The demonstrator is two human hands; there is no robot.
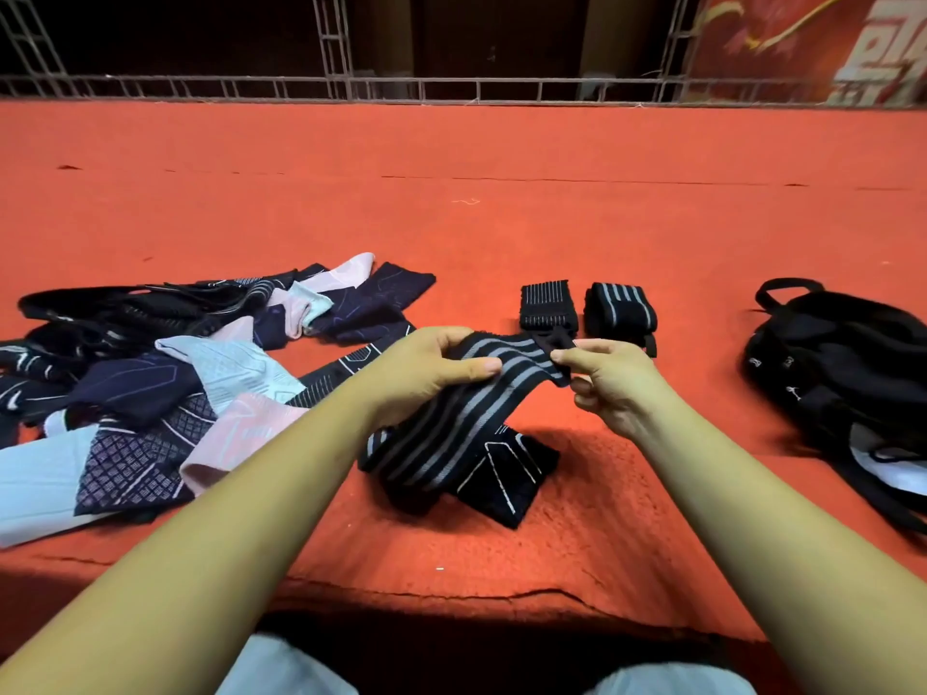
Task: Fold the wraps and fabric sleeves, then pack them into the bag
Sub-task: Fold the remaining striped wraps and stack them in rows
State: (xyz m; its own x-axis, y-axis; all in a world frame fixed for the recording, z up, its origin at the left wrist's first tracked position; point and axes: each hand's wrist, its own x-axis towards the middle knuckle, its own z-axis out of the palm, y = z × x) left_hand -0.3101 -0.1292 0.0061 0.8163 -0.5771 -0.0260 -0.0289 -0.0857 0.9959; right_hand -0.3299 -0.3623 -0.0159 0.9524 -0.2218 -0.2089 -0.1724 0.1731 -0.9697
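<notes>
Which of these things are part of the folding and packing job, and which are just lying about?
Part of the job: striped wrap, held in left hand and right hand; folded wraps; pile of sleeves; black bag.
Just there: red carpet; metal railing; red banner.

Setting: an event hall or stage area. Before me spreads a wide red carpet (501,218). Along its dark far edge stand metal truss frames (331,42) joined by a low rail (451,87). At upper right hangs a red banner (827,42) bearing large white characters.
</notes>
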